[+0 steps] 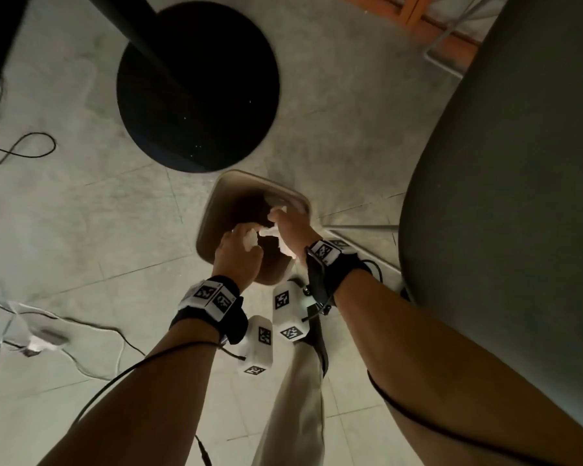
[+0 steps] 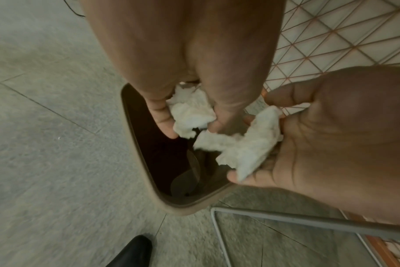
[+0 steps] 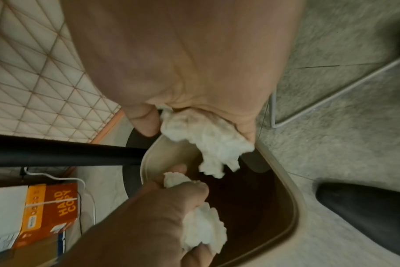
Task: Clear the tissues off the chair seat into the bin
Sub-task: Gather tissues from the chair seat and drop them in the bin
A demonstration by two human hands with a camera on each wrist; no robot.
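Over the beige bin [image 1: 212,210], each hand [image 1: 239,253] [image 1: 292,227] grips crumpled tissue [image 2: 189,115]; only the right-wrist view shows a paper box [image 3: 48,213] at lower left.

Bin [image 1: 205,227] mouth open below; chair [image 1: 505,183] crowds right.

Bare forearms, no sleeves. A black strap [image 1: 212,317] is worn on the left wrist, topped by a white block [image 1: 212,299] printed with black-and-white square markers. A second white block [image 1: 259,346] with like markers is seen below that wrist. A thin black cable [image 1: 122,375] is looped along the left forearm to a plug by the strap. The right wrist is bound by a black strap [image 1: 344,274] with a marker block [image 1: 324,252] on top; a larger white marker block [image 1: 288,311] is hung beneath it. A black cable [image 1: 418,420] is run along the right forearm. Beige trousers [image 1: 297,398] are worn, and a black shoe [image 2: 132,252].
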